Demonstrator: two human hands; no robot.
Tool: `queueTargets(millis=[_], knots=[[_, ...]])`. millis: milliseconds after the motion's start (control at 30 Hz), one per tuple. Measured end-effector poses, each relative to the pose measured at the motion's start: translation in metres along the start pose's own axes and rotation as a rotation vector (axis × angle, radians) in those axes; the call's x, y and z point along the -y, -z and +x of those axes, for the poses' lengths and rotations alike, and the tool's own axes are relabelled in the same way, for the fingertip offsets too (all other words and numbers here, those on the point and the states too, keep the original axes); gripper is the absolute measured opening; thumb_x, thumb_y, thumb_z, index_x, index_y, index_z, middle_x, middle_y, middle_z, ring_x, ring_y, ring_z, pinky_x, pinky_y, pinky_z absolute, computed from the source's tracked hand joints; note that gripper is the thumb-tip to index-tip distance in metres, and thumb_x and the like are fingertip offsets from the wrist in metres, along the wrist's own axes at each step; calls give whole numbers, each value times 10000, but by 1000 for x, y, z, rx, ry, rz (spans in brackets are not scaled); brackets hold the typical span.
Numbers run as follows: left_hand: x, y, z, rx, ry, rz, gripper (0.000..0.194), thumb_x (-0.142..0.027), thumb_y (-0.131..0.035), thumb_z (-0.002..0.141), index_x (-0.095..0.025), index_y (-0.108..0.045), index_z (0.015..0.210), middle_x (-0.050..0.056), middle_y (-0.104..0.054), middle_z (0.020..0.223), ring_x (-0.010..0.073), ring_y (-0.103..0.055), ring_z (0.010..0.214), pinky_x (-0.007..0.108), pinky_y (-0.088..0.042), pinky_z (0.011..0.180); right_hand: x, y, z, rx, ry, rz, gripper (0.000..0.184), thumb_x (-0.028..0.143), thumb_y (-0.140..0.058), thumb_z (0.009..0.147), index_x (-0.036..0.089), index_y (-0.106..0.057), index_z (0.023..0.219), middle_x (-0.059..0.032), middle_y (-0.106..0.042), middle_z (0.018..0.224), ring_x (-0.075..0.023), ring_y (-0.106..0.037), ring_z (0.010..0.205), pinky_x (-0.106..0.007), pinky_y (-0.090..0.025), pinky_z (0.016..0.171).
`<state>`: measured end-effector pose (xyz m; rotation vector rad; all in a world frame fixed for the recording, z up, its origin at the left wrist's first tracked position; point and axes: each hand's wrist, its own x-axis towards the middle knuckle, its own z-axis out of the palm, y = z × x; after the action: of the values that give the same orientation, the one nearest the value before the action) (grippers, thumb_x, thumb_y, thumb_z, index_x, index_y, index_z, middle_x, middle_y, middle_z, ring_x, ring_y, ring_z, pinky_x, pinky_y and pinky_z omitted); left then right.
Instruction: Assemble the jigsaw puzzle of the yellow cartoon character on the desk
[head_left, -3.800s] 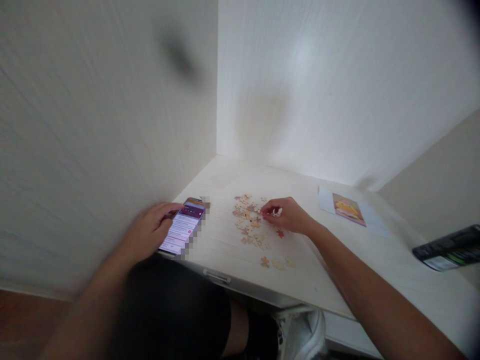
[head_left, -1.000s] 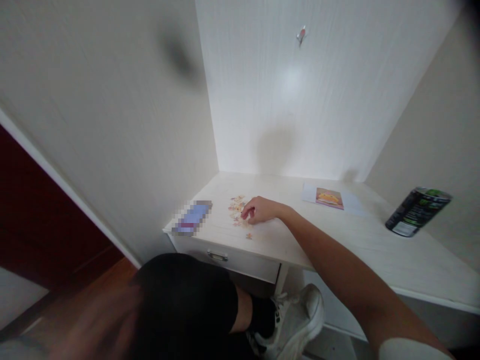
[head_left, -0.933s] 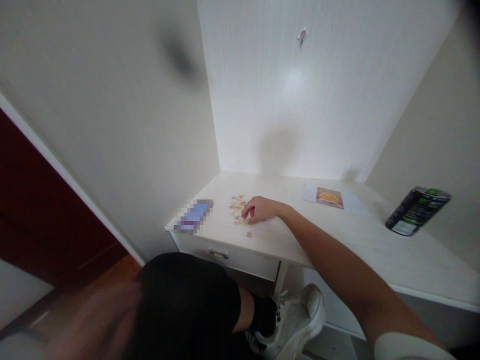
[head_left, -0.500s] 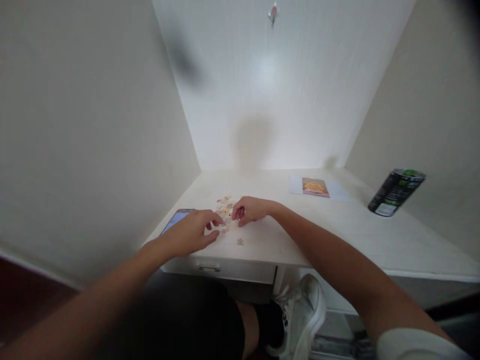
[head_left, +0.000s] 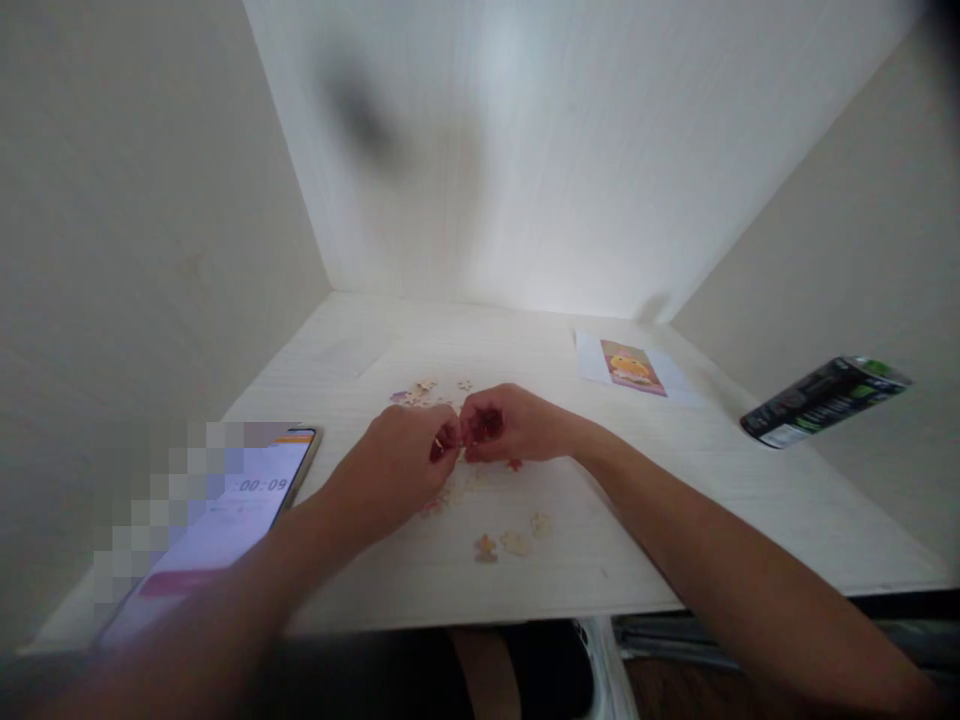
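Note:
Small jigsaw puzzle pieces (head_left: 486,547) lie scattered on the white desk (head_left: 630,520). Over them, my left hand (head_left: 409,450) is closed, its fingers curled inward. My right hand (head_left: 514,425) is closed too, thumb and fingers drawn together against the fingertips of the left. Whatever they pinch between them is too small and too covered to make out. More puzzle pieces (head_left: 424,388) show beyond the knuckles. A reddish puzzle piece (head_left: 514,464) lies just below my right hand, and others are partly hidden under my left.
A phone (head_left: 259,490) with a lit timer screen lies to the left, partly behind my left forearm. At the back right is a paper with a printed picture (head_left: 632,367). A dark can (head_left: 821,400) stands at the right. White panels enclose the desk.
My hands have come together and their fingers have closed. The view has shifted closer to the desk, so the phone and several pieces near the front edge now show more.

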<state>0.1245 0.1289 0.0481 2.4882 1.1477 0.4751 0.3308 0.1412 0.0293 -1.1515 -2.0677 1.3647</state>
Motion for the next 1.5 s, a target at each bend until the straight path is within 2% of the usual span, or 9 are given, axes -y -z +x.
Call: queueTargets(millis=[233, 433, 600, 667, 967, 1167, 1300, 1400, 1500], knots=[[-1, -5, -4, 36, -118, 194, 210, -176, -444, 854, -199, -651, 834, 37, -649, 848, 163, -575, 718, 322, -423, 667, 6, 16, -7, -27, -12, -2, 220, 241, -772, 672, 135, -646, 817, -18, -690, 750, -110, -634, 656, -230, -514, 604], [-4, -8, -4, 81, -168, 283, 245, -169, -423, 871, -191, -658, 804, 46, -629, 872, 176, -589, 756, 339, -455, 705, 6, 20, -10, 136, -54, 49, 230, 225, -748, 694, 139, -654, 885, -31, -716, 767, -115, -634, 554, -247, -517, 532], [-7, -11, -7, 154, -222, 264, 269, -169, -415, 883, -195, -661, 777, 41, -632, 863, 185, -600, 825, 351, -474, 776, 1, 28, -8, 51, 11, 67, 224, 201, -754, 682, 136, -668, 877, -43, -733, 804, -143, -690, 742, -264, -543, 675], [-9, -11, -7, 161, -236, 257, 275, -173, -409, 889, -198, -665, 794, 41, -644, 870, 188, -603, 844, 359, -476, 809, -1, 30, -7, 20, 21, 43, 213, 187, -751, 675, 135, -667, 863, -36, -730, 778, -145, -690, 742, -267, -541, 679], [-11, -1, -9, 140, -92, 228, 243, -240, -470, 858, -246, -696, 949, 32, -684, 991, 212, -618, 929, 386, -473, 875, 13, 18, -11, -47, 182, -189, 130, 117, -681, 683, 136, -665, 810, -10, -706, 724, -111, -660, 647, -204, -503, 583], [-10, -2, -11, 136, -162, 273, 275, -279, -440, 890, -249, -712, 917, 43, -664, 994, 211, -602, 936, 377, -471, 865, 17, 9, -13, -1, 170, -269, 130, 76, -624, 699, 149, -647, 804, 22, -669, 707, -70, -592, 534, -172, -450, 490], [-11, -2, -12, 143, -141, 292, 287, -306, -433, 896, -260, -715, 927, 43, -646, 1008, 213, -590, 936, 390, -476, 862, 15, 15, -13, 117, 145, -247, 203, 187, -736, 681, 157, -660, 867, 6, -689, 774, -89, -603, 603, -190, -460, 523], [-10, -2, -11, 139, -125, 276, 284, -314, -441, 892, -243, -716, 905, 41, -648, 1014, 214, -580, 952, 406, -467, 906, 14, 25, -15, 98, 132, -309, 271, 262, -792, 643, 159, -684, 869, -8, -703, 805, -107, -606, 670, -212, -468, 586], [-9, -4, -11, 138, -145, 257, 290, -313, -436, 897, -231, -714, 893, 38, -660, 1029, 212, -574, 981, 405, -453, 946, 12, 31, -16, 87, 118, -383, 243, 208, -790, 625, 163, -709, 850, -14, -716, 824, -122, -610, 724, -223, -470, 632]])
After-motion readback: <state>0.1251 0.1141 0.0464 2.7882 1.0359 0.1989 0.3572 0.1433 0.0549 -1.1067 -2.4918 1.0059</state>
